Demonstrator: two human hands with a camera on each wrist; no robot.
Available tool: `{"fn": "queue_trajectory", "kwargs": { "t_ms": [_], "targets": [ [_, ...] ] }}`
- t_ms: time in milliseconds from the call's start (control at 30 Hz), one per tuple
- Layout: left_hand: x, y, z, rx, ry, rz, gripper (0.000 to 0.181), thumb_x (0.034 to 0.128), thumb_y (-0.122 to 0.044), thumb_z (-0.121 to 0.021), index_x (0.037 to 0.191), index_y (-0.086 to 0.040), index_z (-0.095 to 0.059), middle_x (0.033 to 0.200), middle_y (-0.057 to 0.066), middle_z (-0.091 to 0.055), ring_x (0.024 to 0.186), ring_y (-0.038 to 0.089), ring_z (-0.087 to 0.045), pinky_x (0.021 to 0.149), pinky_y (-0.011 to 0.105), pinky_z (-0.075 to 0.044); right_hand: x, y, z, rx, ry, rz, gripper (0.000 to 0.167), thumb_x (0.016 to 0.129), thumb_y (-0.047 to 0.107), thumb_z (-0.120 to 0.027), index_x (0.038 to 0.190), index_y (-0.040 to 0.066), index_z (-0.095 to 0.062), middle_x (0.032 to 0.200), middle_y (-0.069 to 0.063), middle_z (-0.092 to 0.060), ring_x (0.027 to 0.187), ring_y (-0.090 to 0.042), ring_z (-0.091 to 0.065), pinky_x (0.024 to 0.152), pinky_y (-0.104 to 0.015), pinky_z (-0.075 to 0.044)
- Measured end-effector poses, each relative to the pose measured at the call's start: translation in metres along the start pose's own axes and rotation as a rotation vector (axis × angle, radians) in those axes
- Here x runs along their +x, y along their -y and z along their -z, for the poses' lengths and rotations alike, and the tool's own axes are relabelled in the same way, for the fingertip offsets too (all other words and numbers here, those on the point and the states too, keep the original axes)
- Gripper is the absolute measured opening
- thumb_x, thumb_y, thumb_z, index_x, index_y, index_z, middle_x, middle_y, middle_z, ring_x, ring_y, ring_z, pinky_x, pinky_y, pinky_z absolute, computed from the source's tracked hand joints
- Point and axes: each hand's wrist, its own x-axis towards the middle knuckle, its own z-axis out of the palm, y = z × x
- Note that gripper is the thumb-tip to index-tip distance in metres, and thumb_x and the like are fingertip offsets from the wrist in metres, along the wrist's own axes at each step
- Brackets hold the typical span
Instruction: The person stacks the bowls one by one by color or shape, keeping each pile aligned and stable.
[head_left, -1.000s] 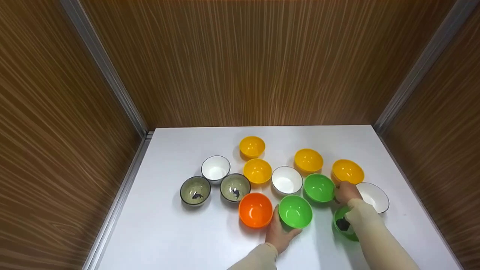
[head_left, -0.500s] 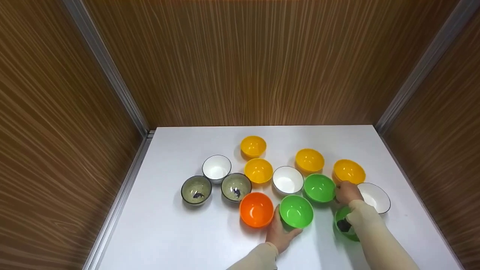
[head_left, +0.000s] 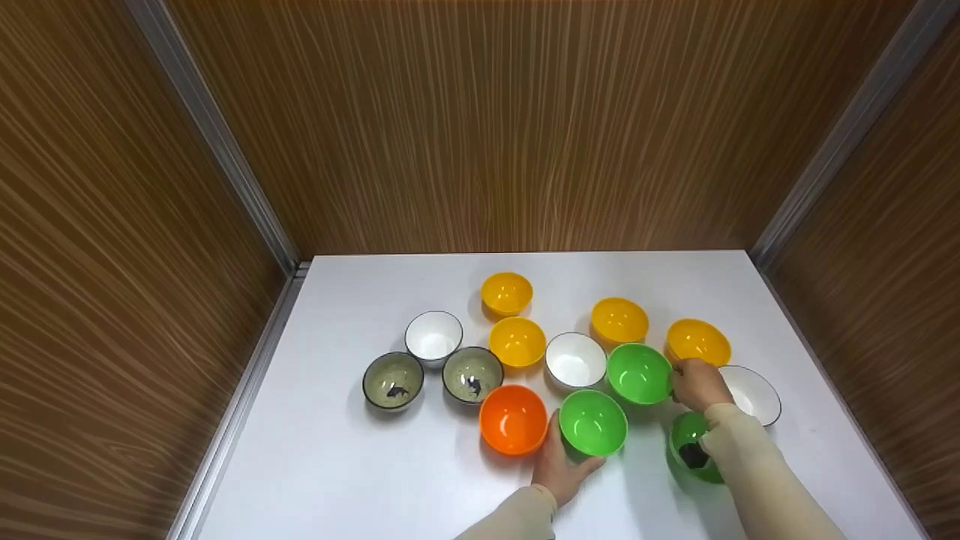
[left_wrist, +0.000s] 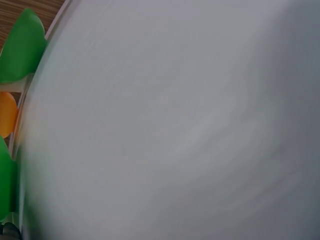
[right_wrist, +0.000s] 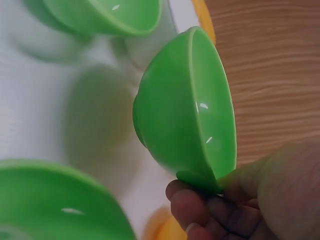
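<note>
In the head view my right hand (head_left: 701, 385) pinches the right rim of a green bowl (head_left: 639, 373). The right wrist view shows that bowl (right_wrist: 175, 105) held between thumb and fingers, a shadow on the white surface beneath it. My left hand (head_left: 559, 469) is curled around the lower left side of another green bowl (head_left: 592, 422), beside an orange bowl (head_left: 513, 420). A third green bowl (head_left: 686, 435) stands under my right forearm, partly hidden. At the left edge of the left wrist view are parts of green bowls (left_wrist: 22, 47).
Yellow bowls (head_left: 506, 293) stand towards the back of the white table (head_left: 337, 480). White bowls (head_left: 575, 361) (head_left: 752, 395) (head_left: 433, 336) are spread among them. Two grey-green bowls (head_left: 392, 381) (head_left: 472, 375) are on the left. Wood-grained panels (head_left: 480, 127) enclose the table.
The green bowl in my right hand has risen slightly, and the right hand and forearm have shifted a little to the right. My left hand has stayed at its bowl.
</note>
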Motion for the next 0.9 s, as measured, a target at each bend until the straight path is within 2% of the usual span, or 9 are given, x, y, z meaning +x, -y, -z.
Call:
{"fn": "queue_trajectory", "kwargs": {
  "t_ms": [133, 300, 500, 800, 900],
  "targets": [
    [0.001, 0.0, 0.0, -0.001, 0.005, -0.006, 0.109, 0.0693, -0.041, -0.083, 0.15, -0.005, -0.02, 0.15, 0.015, -0.035, 0.137, 0.028, -0.035, 0.113, 0.045, -0.028, -0.006, 0.011, 0.001, -0.009, -0.022, 0.05, 0.025, 0.095, 0.009, -0.043, 0.097, -0.004, -0.065, 0.071, -0.006, -0.062, 0.063, -0.019, -0.055, 0.057, -0.031, -0.045],
    [0.002, 0.0, 0.001, 0.003, 0.011, -0.013, 0.108, 0.0692, -0.04, -0.083, 0.15, -0.007, -0.021, 0.15, 0.011, -0.035, 0.137, 0.025, -0.035, 0.114, 0.043, -0.028, -0.015, 0.026, -0.002, -0.026, -0.04, 0.121, 0.028, 0.093, 0.008, -0.046, 0.106, -0.009, -0.064, 0.069, -0.005, -0.063, 0.061, -0.017, -0.057, 0.055, -0.03, -0.047],
    [0.002, -0.001, 0.001, 0.001, 0.01, -0.033, 0.106, 0.0695, -0.039, -0.083, 0.15, -0.009, -0.021, 0.15, 0.009, -0.037, 0.136, 0.024, -0.036, 0.114, 0.043, -0.028, -0.024, 0.04, -0.008, -0.045, -0.053, 0.201, 0.026, 0.093, 0.007, -0.049, 0.104, -0.008, -0.066, 0.068, -0.004, -0.063, 0.057, -0.015, -0.057, 0.053, -0.029, -0.047],
    [0.002, 0.001, 0.001, 0.007, 0.018, -0.002, 0.107, 0.0687, -0.033, -0.085, 0.152, -0.011, -0.02, 0.151, 0.008, -0.036, 0.138, 0.023, -0.034, 0.114, 0.043, -0.027, -0.036, 0.049, -0.024, -0.049, -0.005, 0.247, 0.023, 0.093, 0.009, -0.053, 0.105, -0.004, -0.068, 0.066, 0.0, -0.061, 0.058, -0.013, -0.053, 0.053, -0.029, -0.045],
    [0.001, 0.0, 0.001, -0.005, 0.024, 0.015, 0.106, 0.0691, -0.029, -0.085, 0.152, -0.011, -0.021, 0.151, 0.008, -0.035, 0.138, 0.023, -0.034, 0.114, 0.043, -0.027, -0.037, 0.05, -0.03, -0.057, 0.017, 0.233, 0.024, 0.093, 0.01, -0.053, 0.107, -0.004, -0.067, 0.065, 0.0, -0.06, 0.058, -0.014, -0.053, 0.054, -0.029, -0.045]
  ]
}}
